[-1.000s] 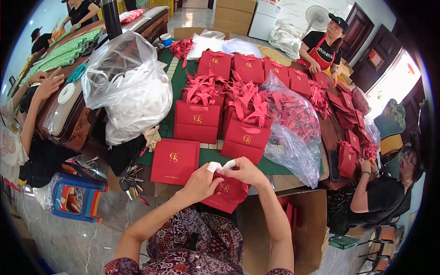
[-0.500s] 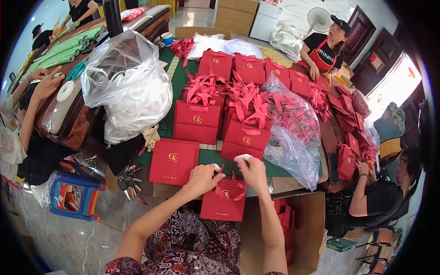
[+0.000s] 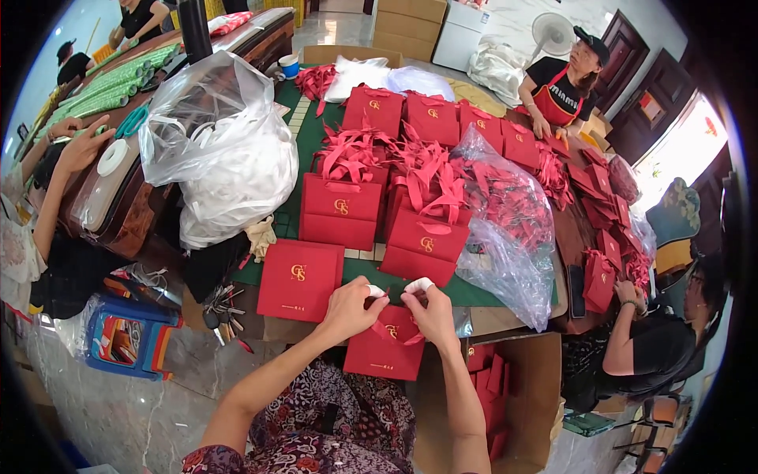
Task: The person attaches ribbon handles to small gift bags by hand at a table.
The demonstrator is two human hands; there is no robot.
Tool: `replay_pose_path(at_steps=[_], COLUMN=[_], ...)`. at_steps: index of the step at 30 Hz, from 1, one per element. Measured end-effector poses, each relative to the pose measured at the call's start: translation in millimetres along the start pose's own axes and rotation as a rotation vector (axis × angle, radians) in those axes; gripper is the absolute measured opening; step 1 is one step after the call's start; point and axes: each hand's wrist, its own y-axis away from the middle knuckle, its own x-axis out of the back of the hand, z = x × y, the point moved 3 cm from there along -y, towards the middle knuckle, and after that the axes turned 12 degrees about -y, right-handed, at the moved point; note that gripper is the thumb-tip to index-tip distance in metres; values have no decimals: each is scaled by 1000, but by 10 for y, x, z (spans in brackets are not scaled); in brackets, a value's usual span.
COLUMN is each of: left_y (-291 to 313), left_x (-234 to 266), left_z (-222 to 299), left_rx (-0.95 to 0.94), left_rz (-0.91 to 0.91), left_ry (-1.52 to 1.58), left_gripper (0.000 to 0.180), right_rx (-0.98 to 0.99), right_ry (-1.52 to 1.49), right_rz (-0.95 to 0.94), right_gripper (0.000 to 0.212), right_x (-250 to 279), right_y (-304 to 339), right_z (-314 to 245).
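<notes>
A small red paper gift bag (image 3: 384,359) with gold print lies flat before me at the table's near edge. A red ribbon handle (image 3: 406,341) loops over its near face. My left hand (image 3: 353,308) is pinched at the bag's far left edge, with a sliver of red ribbon at the fingertips. Opposite it, my right hand (image 3: 430,314) pinches at the far right edge; the ribbon end there is mostly hidden by the fingers. White wrapping covers a finger on each hand. Just left of my left hand lies another flat red bag (image 3: 298,278).
Rows of red bags (image 3: 341,207) with ribbons stand ahead on the green mat (image 3: 482,295). A clear plastic bag of red ribbons (image 3: 505,205) lies right, a bag of white strips (image 3: 237,174) left. Below right is a cardboard box (image 3: 533,395). Co-workers (image 3: 655,340) sit and stand around.
My right hand has come down and inward from above the bag's right corner, its fingers closing at the far edge. My left hand has moved slightly; the bag stays nearly in place.
</notes>
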Motion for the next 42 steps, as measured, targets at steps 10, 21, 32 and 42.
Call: replay_pose_path(at_steps=[10, 21, 32, 42], left_y=[-5, 53, 265, 587], left_x=[145, 261, 395, 174], left_z=[206, 233, 91, 21], left_rx=[-164, -319, -183, 224], left_rz=[35, 125, -212, -150], left_ry=[-96, -62, 16, 890], left_gripper=[16, 26, 82, 59], right_rx=[-24, 20, -119, -139], right_ry=[-317, -473, -717, -824], right_rz=[-70, -6, 135, 200], right_gripper=[18, 10, 9, 11], right_x=[-68, 27, 234, 247], right_y=[99, 118, 206, 147], right_z=[-150, -232, -63, 28])
